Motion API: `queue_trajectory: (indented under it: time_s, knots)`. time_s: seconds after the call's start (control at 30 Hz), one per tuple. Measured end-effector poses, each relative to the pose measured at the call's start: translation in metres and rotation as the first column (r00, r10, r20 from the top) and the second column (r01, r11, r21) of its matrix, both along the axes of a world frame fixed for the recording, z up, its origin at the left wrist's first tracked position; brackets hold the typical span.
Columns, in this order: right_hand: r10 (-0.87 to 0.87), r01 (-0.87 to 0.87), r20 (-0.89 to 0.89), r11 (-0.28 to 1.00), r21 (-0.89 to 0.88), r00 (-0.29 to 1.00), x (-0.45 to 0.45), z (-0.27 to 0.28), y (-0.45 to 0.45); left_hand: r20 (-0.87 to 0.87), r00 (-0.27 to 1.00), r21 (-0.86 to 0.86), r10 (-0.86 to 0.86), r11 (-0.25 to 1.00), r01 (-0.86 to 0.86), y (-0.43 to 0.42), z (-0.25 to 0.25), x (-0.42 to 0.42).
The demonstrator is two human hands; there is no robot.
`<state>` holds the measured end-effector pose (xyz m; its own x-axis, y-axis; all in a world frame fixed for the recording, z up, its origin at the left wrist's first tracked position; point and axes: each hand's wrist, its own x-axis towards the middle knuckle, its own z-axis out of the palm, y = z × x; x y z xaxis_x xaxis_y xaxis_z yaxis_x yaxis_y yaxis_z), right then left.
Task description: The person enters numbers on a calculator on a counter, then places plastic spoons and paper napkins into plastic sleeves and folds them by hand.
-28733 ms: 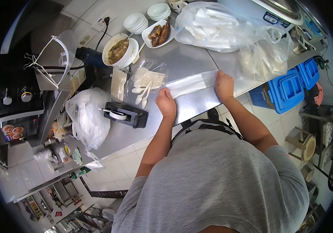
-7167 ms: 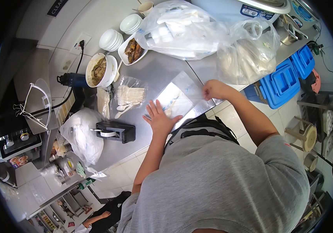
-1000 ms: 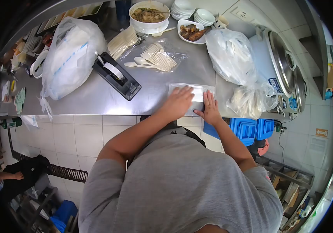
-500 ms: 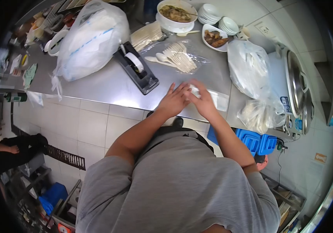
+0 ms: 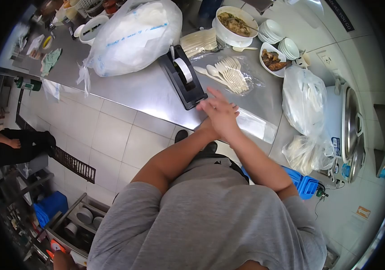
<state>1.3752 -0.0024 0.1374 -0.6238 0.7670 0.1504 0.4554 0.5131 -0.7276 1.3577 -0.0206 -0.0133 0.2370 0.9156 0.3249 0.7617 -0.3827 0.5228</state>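
My right hand [image 5: 220, 113] reaches across in front of my left, fingers apart, its fingertips close to the end of a black tape dispenser [image 5: 184, 81] with a white roll. Beneath it my left hand [image 5: 210, 125] is mostly covered, with a few fingertips showing at its right side. A flat, folded clear plastic bag with white inside [image 5: 256, 124] lies on the steel counter [image 5: 129, 96], just right of both hands. Above the hands, wooden spoons [image 5: 232, 74] lie on a clear wrapper, beside a bundle of wrapped wooden cutlery [image 5: 199, 42].
A large white plastic bag [image 5: 134, 38] fills the upper left. At the back stand a bowl of food [image 5: 235, 22], stacked bowls [image 5: 272, 31] and a dish of fish [image 5: 272, 60]. More plastic bags [image 5: 304, 99] lie right. Another person's hand [image 5: 15, 143] shows far left.
The view has turned, shifting the counter items rightward. My hands have left the flat plastic bag, and my right hand has crossed over my left, near the tape dispenser.
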Motion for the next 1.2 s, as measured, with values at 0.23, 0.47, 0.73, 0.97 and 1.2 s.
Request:
queue_trajectory:
  time_s: [0.23, 0.47, 0.73, 0.97, 1.2]
  knots:
    - [-0.098, 0.113, 0.179, 0.991, -0.076, 0.979, 0.041, -0.066, 0.007, -0.082, 0.997, 0.022, 0.005, 1.0, -0.003, -0.007, 0.03, -0.007]
    - [-0.196, 0.119, -0.045, 0.746, -0.655, 0.98, 0.118, -0.003, 0.071, 0.161, 0.985, -0.237, 0.058, 0.971, -0.018, -0.006, 0.073, -0.017]
    - [-0.083, 0.133, 0.106, 0.694, -0.708, 0.991, 0.175, -0.012, 0.091, 0.488, 0.796, -0.354, 0.358, 0.915, -0.195, 0.008, 0.079, -0.003]
    - [0.104, 0.071, 0.33, 0.874, -0.48, 0.938, 0.16, -0.027, 0.097, 0.455, 0.745, -0.541, 0.488, 0.816, -0.204, 0.029, 0.071, -0.003]
    - [0.146, 0.014, 0.503, 0.954, -0.301, 0.852, 0.153, -0.049, 0.099, 0.345, 0.79, -0.561, 0.506, 0.787, -0.258, 0.036, 0.067, 0.0]
